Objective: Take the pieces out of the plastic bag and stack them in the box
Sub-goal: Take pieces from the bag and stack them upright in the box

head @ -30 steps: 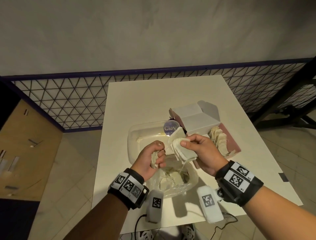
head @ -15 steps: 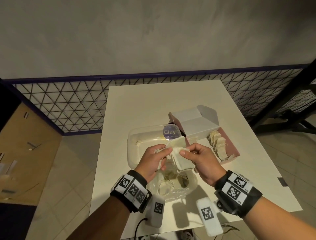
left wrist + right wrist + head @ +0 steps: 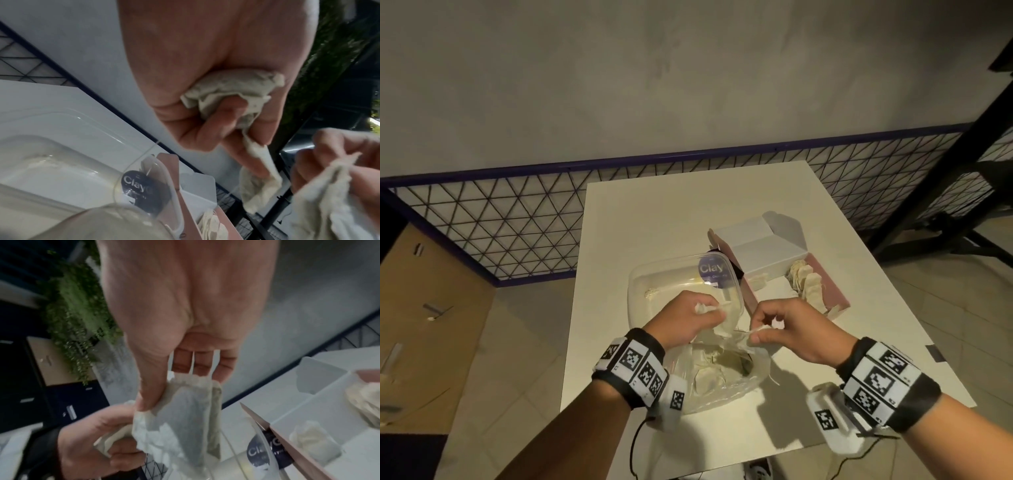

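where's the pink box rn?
Head view: the pink box lies open on the table's right side, just right of the clear tub, beyond the right hand.

Head view was dim, warm-toned; light came from above, hard shadows fell on white rectangular table (image 3: 688, 219). Purple railing bar (image 3: 654, 159) bowed from wide lens. Both wrist views were grainy, motion-blurred, soft at edges.

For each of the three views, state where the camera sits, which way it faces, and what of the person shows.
Head: looks down at the table; both hands and forearms show.
Left wrist: along the left hand, gripping pieces.
Right wrist: along the right hand, pinching a piece.
Shared: all show the Clay-labelled container and the box.
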`<action>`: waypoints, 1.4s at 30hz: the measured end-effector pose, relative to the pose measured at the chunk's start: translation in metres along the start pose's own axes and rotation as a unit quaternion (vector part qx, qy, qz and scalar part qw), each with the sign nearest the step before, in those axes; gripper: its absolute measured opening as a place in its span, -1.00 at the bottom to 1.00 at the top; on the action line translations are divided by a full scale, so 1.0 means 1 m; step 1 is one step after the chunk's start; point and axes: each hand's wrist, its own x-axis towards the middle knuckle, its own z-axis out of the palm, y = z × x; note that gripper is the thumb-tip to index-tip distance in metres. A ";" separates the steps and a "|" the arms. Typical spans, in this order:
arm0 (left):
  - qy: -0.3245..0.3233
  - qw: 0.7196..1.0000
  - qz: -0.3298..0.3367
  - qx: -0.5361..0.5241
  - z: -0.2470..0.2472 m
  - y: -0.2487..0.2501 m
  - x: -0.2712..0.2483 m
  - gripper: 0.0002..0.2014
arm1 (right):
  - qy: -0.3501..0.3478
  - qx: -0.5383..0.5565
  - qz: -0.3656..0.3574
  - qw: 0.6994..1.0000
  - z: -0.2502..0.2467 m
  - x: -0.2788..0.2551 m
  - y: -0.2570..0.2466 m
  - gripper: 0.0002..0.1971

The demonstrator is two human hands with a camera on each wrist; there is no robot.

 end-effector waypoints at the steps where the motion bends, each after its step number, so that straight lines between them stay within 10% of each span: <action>1: -0.015 1.000 -0.001 0.020 0.003 0.003 0.001 -0.79 | 0.002 -0.029 -0.011 1.000 0.000 0.002 -0.002 -0.82; 9: -0.076 0.995 -0.017 0.063 0.018 0.010 0.001 -0.73 | 0.055 -0.067 0.000 0.996 0.013 0.005 0.002 -0.42; 14: -0.124 0.988 -0.042 -0.082 0.021 0.000 -0.004 -0.75 | 0.082 -0.069 -0.018 0.994 0.017 0.006 0.007 -0.86; 26: -0.038 0.853 -0.156 -0.496 0.020 -0.015 -0.002 -0.82 | 0.032 0.017 0.008 0.999 0.011 -0.004 0.002 -0.78; 42: 0.177 0.939 -0.080 -0.283 0.025 -0.003 0.009 -0.74 | -0.009 0.232 0.037 0.972 0.027 0.022 -0.020 -0.49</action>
